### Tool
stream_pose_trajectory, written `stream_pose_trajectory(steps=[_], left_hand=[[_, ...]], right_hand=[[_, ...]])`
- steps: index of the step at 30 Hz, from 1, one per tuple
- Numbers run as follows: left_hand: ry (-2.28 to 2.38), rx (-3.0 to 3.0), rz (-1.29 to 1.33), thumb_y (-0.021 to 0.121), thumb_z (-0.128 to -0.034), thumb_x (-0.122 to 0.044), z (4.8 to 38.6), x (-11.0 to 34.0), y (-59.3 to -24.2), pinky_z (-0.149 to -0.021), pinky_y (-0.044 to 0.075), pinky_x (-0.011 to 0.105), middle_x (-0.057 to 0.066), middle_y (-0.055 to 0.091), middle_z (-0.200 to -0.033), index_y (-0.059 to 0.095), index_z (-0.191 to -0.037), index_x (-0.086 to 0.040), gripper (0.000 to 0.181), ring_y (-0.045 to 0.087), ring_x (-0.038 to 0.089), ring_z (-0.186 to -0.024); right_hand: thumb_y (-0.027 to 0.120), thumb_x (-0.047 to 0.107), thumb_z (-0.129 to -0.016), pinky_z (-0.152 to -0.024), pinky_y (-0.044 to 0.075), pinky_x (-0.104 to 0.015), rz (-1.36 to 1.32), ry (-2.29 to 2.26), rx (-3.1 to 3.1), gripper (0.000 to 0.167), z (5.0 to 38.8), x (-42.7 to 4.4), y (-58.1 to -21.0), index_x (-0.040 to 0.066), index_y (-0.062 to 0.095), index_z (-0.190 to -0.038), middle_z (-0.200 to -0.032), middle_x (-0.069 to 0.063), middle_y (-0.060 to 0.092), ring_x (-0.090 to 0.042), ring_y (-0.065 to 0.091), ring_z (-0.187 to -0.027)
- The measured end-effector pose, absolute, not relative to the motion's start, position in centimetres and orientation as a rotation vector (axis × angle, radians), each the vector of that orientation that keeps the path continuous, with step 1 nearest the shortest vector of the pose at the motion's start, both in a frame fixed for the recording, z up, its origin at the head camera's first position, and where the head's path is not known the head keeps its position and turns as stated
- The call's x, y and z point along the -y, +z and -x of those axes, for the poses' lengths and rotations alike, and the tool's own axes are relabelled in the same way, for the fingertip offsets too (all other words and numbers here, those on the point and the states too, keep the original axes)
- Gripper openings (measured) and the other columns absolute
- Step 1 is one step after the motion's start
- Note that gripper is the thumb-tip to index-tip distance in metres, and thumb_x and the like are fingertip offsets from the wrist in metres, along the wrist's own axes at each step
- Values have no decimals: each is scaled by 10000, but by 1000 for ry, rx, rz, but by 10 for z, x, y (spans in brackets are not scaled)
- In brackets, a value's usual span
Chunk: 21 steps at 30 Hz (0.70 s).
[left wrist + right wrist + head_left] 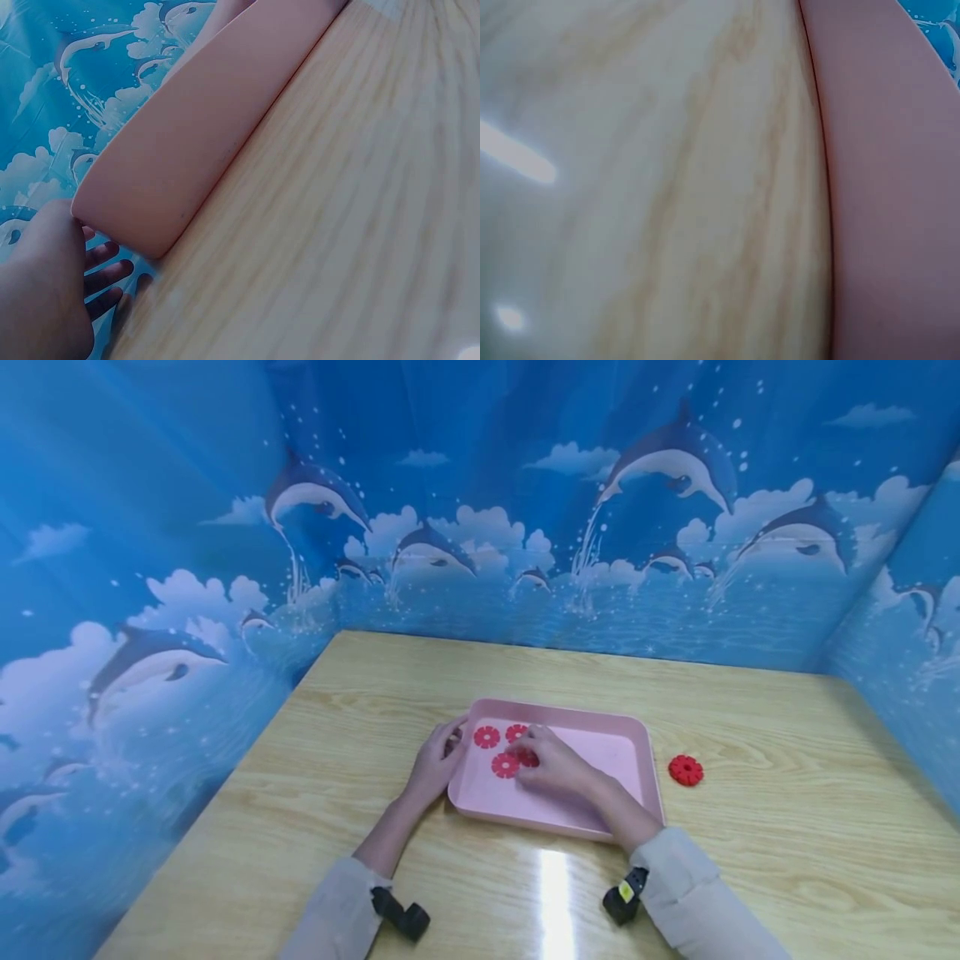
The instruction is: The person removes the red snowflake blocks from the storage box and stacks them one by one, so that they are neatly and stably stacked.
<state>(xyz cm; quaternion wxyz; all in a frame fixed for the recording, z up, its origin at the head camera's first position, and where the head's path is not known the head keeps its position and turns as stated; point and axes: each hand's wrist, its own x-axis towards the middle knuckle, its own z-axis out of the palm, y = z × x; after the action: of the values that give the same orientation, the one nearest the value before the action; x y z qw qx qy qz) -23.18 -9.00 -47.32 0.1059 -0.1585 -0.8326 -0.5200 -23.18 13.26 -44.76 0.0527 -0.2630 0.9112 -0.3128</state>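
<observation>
Left hand (437,763), fingers relaxed, touches the pink tray (603,750) beside it. Right hand (557,765), above the tray, curls its fingers round a red disc (529,759), visible only in the head view.

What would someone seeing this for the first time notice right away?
Probably the blue dolphin backdrop behind the wooden table. Next, the pink tray, with red notched discs toward its left end, the right hand reaching among them and the left hand at the tray's left side. A separate red piece sits on the table, right of the tray.
</observation>
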Motion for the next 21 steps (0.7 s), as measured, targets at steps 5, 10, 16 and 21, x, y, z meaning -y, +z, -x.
stream_pose_trajectory(steps=[5, 10, 16, 21], left_hand=[[-1535, 2454, 465, 542, -871, -7, 231, 90, -473, -722, 490, 333, 107, 547, -973, 517, -1277, -27, 407, 558, 218, -815], [-1542, 2451, 466, 545, -873, -12, 232, 90, -473, -740, 491, 345, 112, 548, -975, 517, -1277, -25, 405, 563, 226, -827], [-1541, 2464, 452, 550, -878, -32, 232, 91, -474, -753, 490, 342, 106, 549, -987, 516, -1281, -36, 404, 564, 229, -843], [-1530, 2467, 452, 554, -879, -46, 233, 90, -473, -749, 491, 340, 107, 553, -983, 520, -1274, -28, 396, 564, 229, -831]], right_hand=[[718, 156, -720, -805, 438, -290, 820, -951, -2782, 385, 232, -133, -448, 92, 641, -1092, -998, 26, 464, -111, 446, -908], [727, 175, -715, -787, 446, -276, 855, -940, -2792, 383, 232, -133, -448, 71, 632, -1071, -977, 19, 454, -112, 443, -888], [733, 163, -700, -785, 450, -287, 881, -994, -2806, 361, 231, -134, -448, 54, 629, -1028, -961, 10, 468, -126, 453, -886], [765, 184, -694, -810, 454, -309, 899, -1018, -2830, 363, 228, -136, -444, 52, 622, -1000, -972, -1, 493, -141, 475, -899]])
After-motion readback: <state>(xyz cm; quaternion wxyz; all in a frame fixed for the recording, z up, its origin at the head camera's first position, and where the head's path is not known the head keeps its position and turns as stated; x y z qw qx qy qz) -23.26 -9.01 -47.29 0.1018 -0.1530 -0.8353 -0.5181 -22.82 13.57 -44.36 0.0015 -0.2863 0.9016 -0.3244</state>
